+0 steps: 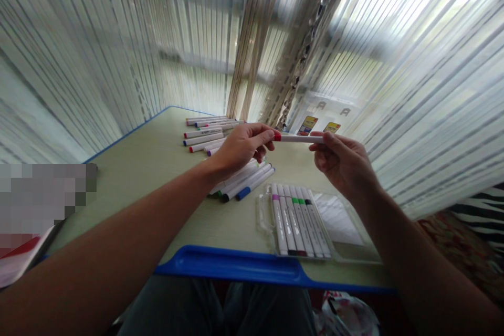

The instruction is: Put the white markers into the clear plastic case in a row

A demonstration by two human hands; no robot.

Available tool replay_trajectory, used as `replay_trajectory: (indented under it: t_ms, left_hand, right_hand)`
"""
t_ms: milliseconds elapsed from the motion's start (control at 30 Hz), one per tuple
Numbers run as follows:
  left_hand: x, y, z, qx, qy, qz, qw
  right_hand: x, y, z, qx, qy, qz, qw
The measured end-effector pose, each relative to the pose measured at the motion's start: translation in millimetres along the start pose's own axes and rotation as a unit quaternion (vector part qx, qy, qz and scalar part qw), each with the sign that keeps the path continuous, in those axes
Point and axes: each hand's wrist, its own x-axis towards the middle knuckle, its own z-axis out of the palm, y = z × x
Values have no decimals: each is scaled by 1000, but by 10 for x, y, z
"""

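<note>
A white marker [299, 139] with a red cap is stretched level between my two hands above the table. My left hand [252, 142] pinches its red end, and the fingers of my right hand [338, 155] are closed on the other end. Below and to the right lies a clear plastic case [263, 215] with several white markers [293, 226] side by side in it, their bands purple, green and black. Loose markers [205, 140] with coloured ends lie beyond and partly behind my left hand. More markers [252, 181], one blue-capped, lie nearer me.
The pale table [129, 168] has a blue rim with a moulded tray [240, 263] at the front. String curtains [197, 37] hang behind it. A clear package [315, 115] stands at the back right. A plastic bag [348, 315] is below the table.
</note>
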Motion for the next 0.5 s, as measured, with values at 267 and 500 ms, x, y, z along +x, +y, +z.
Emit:
replay_trajectory:
  t_ms: [267,500]
  left_hand:
    - [0,-32,-30,9,-3,27,1000]
    - [-20,-35,-55,-40,-52,37,997]
  right_hand:
    - [64,0,-45,57,39,34,997]
    - [123,9,-86,103,60,70,990]
